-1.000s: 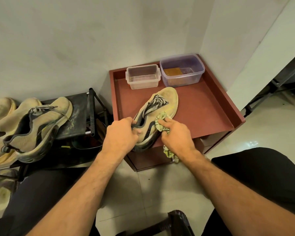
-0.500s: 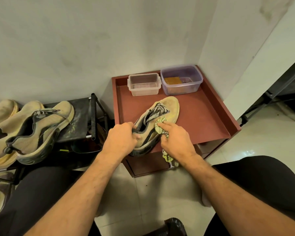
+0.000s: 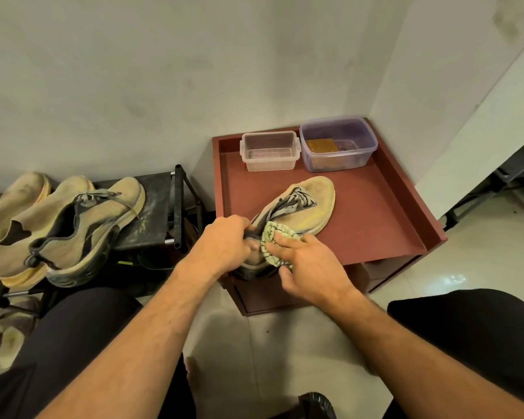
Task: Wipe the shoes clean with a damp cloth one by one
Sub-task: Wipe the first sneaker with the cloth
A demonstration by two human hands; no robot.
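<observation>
Tan suede, dusty and scuffed, covered the shoe (image 3: 303, 207) that lay on the red desk (image 3: 375, 225), its toe pointing toward the far corner and its heel at the near edge. Your left hand (image 3: 221, 246) curled round the heel collar and held it fast. Your right hand (image 3: 309, 264) pinched the green patterned cloth (image 3: 273, 240) and pressed it with the fingers against the shoe's side near the heel. Behind the shoe stood a clear container (image 3: 270, 151) and a purple-tinted container (image 3: 338, 143), side by side. More tan shoes (image 3: 82, 225) sat on the black rack (image 3: 155, 213) to your left.
</observation>
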